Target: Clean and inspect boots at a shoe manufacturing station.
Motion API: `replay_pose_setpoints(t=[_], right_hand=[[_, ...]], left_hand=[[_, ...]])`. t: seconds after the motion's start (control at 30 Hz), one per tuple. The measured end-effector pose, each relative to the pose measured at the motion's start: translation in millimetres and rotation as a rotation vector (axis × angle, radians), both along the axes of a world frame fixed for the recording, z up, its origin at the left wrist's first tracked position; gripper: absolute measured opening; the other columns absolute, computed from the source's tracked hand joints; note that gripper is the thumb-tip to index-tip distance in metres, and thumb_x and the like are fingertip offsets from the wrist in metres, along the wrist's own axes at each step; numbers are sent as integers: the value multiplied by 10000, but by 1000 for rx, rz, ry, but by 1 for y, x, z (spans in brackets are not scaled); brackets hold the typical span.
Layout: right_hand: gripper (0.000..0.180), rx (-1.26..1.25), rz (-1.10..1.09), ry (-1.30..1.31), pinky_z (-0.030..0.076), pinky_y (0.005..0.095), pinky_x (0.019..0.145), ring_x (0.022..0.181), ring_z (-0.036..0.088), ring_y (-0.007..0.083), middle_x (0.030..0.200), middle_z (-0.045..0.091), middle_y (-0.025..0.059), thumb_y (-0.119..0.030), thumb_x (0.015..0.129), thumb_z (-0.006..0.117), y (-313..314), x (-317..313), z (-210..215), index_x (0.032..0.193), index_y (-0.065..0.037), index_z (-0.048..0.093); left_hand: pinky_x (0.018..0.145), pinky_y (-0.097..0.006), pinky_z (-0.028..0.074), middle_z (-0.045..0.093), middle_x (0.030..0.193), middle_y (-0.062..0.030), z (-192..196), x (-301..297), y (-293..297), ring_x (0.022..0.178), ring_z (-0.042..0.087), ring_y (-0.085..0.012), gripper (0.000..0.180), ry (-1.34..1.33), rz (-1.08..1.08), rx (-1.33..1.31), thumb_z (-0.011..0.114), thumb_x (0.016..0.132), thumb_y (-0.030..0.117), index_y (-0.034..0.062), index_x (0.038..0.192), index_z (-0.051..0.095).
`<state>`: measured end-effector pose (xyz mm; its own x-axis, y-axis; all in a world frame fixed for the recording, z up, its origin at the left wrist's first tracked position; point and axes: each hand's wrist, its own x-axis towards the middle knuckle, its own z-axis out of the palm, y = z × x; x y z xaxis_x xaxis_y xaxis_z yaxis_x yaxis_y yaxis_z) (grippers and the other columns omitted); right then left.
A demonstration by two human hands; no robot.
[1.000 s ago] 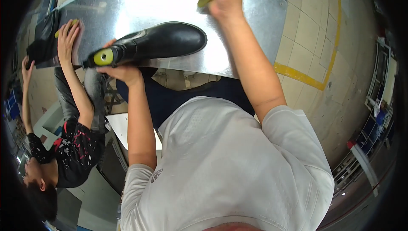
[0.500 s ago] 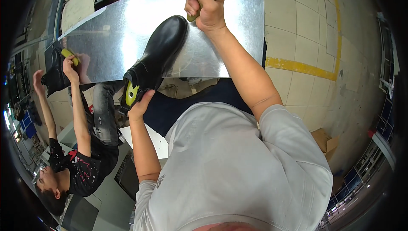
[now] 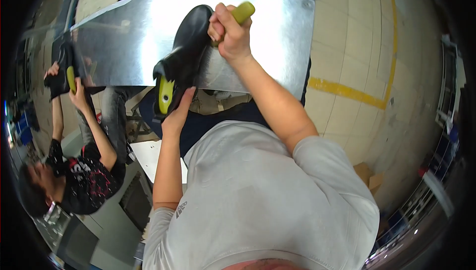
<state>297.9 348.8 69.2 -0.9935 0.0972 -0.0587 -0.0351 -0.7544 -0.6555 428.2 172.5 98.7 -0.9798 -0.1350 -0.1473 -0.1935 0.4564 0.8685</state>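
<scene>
1. My left hand [image 3: 177, 113] cups the heel end of the black boot [image 3: 191, 41], fingers wrapped under the yellow-green insert [image 3: 165, 95] poking out of its opening.
2. The boot rests tilted on the shiny metal counter [image 3: 277, 32], toe pointing away from me.
3. My right hand [image 3: 229, 34] is clenched around a yellow-green handled tool [image 3: 242, 12], pressed against the boot's upper.
4. Risk, as I judge it: the counter looks slick, so a hard push could skid the boot out of my left-hand grip.
5. The tool could also slip off the glossy leather towards my left fingers.
6. A co-worker [image 3: 74, 170] works at the counter's left end, well apart.
</scene>
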Motion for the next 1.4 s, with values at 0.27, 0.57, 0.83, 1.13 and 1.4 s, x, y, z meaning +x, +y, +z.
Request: replay_pose_setpoints(t=[0.27,0.57,0.83,1.13,1.4], right_hand=[[267,131,-132,-242,393,264,456,517,485,118,614,497,10,-356,960,545,61,-32,-21,914,-95,576],[415,728,26,25,524,315,558,552,560,164,625,558,56,-302,941,615,107,-18,-19,1153,50,558],[403,726,94,119,527,338,618,547,547,183,574,541,88,-344,921,626,82,-11,10,732,-1,528],[362,741,58,98,522,332,610,549,545,178,586,541,76,-326,907,641,79,-12,4,803,9,551],[444,772,96,81,506,319,618,608,568,190,661,577,97,-349,912,651,96,-23,-18,1060,58,553]], left_hand=[[827,-299,523,703,999,-75,37,23,5,916,643,-135,441,54,233,353,834,749,210,-9,1091,660],[904,-317,473,695,1025,-125,60,156,-41,933,648,-207,562,238,765,416,827,675,271,-34,1116,658],[703,-297,543,691,874,-126,196,351,-49,718,658,-185,471,730,1751,70,855,635,237,-69,950,686],[907,-329,477,696,1105,-122,264,584,-98,983,655,-215,584,828,2487,-944,887,611,217,-48,1087,678],[1012,-335,438,578,1290,-230,253,757,-134,1199,562,-277,952,225,2487,-648,920,577,433,-123,1251,544]])
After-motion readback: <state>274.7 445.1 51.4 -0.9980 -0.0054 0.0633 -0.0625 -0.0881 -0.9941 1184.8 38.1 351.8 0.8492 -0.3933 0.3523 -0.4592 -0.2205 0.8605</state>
